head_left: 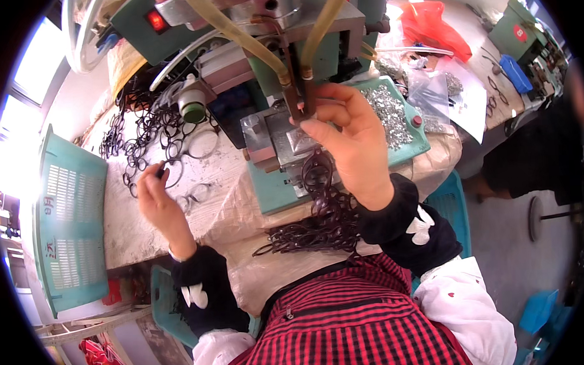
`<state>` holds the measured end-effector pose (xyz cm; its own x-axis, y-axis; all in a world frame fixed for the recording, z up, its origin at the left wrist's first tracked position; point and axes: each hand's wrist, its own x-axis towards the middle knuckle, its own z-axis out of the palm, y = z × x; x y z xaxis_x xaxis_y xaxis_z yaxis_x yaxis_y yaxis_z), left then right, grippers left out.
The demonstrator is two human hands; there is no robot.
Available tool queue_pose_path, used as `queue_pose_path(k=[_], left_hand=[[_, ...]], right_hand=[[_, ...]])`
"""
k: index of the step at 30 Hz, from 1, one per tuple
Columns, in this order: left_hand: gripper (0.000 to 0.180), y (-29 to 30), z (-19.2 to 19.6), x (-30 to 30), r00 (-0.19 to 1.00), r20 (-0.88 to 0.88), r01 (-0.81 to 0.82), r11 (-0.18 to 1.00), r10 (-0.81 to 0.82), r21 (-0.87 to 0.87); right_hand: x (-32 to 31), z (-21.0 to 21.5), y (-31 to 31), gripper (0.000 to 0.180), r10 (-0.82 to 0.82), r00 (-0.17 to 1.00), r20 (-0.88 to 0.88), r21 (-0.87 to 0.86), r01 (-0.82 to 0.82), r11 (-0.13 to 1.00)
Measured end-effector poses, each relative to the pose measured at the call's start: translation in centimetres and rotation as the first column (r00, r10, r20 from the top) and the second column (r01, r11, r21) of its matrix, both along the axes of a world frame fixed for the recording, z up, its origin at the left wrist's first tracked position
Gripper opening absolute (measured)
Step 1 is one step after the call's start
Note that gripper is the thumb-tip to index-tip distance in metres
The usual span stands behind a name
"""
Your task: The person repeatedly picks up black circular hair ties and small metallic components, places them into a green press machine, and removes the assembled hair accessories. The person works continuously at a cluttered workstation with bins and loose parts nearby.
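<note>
My left hand (161, 203) is closed in a pinch on the dark end of an eyeglass frame (174, 176), beside the loose frames on the left of the bench. My right hand (355, 141) reaches up to the two upright prongs (298, 95) of a green bench machine (323, 56). Its thumb and fingers close together at the prong tips; whatever they pinch is too small to make out. Just below that hand, a metal block (297, 142) sits on the machine's base. A heap of dark brown eyeglass frames (319, 223) hangs and lies in front of it.
A green tray (414, 149) of small metal parts stands right of the machine. More black frames (145, 133) spread over the left of the bench, next to a tall turquoise basket (75, 222). A red plastic bag (431, 29) lies behind; another person (535, 148) is at the right.
</note>
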<state>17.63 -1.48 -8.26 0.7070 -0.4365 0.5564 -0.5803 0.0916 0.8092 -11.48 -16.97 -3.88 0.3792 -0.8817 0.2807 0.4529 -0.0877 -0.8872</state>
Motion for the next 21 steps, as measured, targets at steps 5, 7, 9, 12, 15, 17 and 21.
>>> queue_pose_path(k=[5,7,9,12,15,17,21], left_hand=[[0.018,1.2,10.0,-14.0,0.763,0.595,0.219,0.967,-0.255,0.134],[0.009,0.5,10.1,-15.7,0.503,0.628,0.521,0.788,-0.593,0.327],[0.027,-1.1,6.9,-17.7,0.416,0.742,0.714,0.694,-0.525,0.090],[0.035,-1.7,7.6,-18.0,0.489,0.750,0.739,0.668,-0.445,-0.085],[0.041,-2.0,8.7,-19.0,0.599,0.781,0.612,0.731,-0.179,-0.302],[0.043,-1.7,8.8,-18.8,0.414,0.895,0.618,0.774,-0.167,-0.142],[0.042,-4.6,9.6,-17.7,0.053,0.981,0.648,0.753,-0.189,0.110]], right_hand=[[-1.5,1.2,1.2,0.043,-0.067,0.991,-0.117,-0.115,0.054,0.992],[-2.6,1.1,0.3,0.044,-0.092,0.970,-0.223,-0.327,0.015,0.945],[-3.4,0.6,-0.7,0.037,-0.114,0.941,-0.318,-0.298,0.015,0.954],[-8.4,-2.0,-2.2,0.020,-0.413,0.730,-0.544,-0.403,0.204,0.892],[-12.2,-3.1,0.4,0.017,-0.110,0.914,-0.390,0.043,0.138,0.990],[-11.5,-1.6,1.9,0.019,0.003,0.875,-0.484,0.055,0.026,0.998],[-12.9,-2.7,-1.2,0.013,-0.751,0.311,-0.583,-0.761,0.114,0.639]])
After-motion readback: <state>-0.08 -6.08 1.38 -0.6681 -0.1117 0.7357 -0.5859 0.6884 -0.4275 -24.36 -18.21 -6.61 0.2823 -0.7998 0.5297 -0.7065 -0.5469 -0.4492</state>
